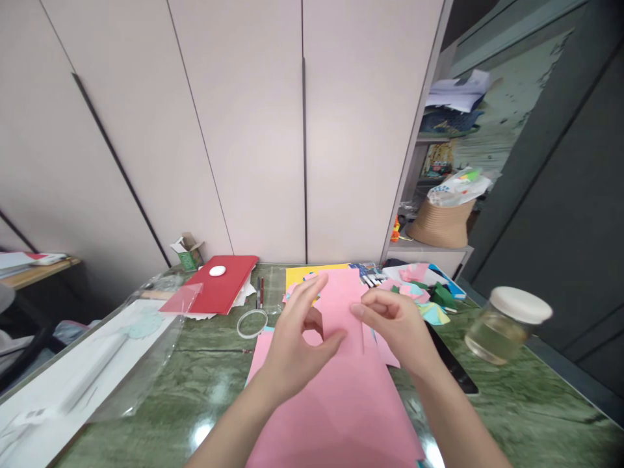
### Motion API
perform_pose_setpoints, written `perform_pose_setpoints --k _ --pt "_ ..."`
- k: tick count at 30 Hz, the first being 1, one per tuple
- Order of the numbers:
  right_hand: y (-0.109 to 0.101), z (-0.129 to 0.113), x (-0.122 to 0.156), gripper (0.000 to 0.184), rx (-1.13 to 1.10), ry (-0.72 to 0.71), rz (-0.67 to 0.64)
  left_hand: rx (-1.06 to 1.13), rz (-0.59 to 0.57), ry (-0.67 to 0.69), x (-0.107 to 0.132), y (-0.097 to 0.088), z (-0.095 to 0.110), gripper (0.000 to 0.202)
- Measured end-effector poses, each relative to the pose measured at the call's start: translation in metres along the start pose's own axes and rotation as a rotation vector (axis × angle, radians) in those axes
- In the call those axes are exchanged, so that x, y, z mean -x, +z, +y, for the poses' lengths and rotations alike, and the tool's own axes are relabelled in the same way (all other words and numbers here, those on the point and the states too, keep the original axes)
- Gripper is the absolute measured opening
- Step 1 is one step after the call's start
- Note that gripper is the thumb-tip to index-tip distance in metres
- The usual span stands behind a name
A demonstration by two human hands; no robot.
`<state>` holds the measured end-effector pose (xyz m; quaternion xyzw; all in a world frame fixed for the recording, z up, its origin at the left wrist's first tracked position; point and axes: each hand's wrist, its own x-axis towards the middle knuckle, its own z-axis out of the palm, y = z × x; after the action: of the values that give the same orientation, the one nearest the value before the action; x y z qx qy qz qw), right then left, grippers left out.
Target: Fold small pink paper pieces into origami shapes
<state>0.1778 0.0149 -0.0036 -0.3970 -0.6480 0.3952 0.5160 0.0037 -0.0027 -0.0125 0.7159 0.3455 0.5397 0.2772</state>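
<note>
A narrow piece of pink paper [340, 292] stands upright between my two hands, above larger pink sheets [341, 416] lying on the table. My left hand [302, 338] is closed around its left side, thumb across the front and fingers at the left edge. With thumb and forefinger, my right hand [390, 318] pinches the paper's right edge, where a vertical fold line shows. Behind the paper lie a yellow sheet [292, 276] and small coloured paper scraps, partly hidden by my hands.
At left are a roll of clear tape [252, 323], two pens [260, 292], a red folder [229, 276] and a plastic sleeve [141, 364]. On the right, a black tablet-like object [453, 364], a lidded jar [502, 331] and green paper scraps [442, 296] lie near my right arm.
</note>
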Motion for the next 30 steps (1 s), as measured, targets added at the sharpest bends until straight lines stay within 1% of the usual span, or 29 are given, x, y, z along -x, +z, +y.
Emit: perform_pose_setpoints --k 14,16,19,20,25,30 --pt "0.0012 -0.0001 -0.0009 0.03 0.032 0.022 0.012 -0.051 0.024 0.011 -0.0004 -0.0008 0.0002 0.076" --pt "0.0016 0.0002 -0.0006 0.029 0.044 0.016 0.016 -0.066 0.014 0.035 -0.0011 -0.002 -0.0013 0.068" --pt "0.0022 -0.0001 0.0 0.028 0.061 0.008 0.02 -0.117 -0.026 0.061 -0.0027 -0.0036 -0.0026 0.046" --pt "0.0023 -0.0004 0.0001 0.028 0.064 0.008 0.022 -0.134 -0.038 0.056 -0.0032 -0.0039 -0.0024 0.042" --pt "0.0021 -0.0021 -0.0008 0.028 0.034 0.012 -0.003 -0.144 -0.051 0.012 -0.0035 -0.0039 0.0011 0.048" --pt "0.0029 -0.0018 -0.0006 0.031 0.006 0.039 -0.056 -0.103 -0.038 0.021 -0.0031 -0.0034 0.0035 0.054"
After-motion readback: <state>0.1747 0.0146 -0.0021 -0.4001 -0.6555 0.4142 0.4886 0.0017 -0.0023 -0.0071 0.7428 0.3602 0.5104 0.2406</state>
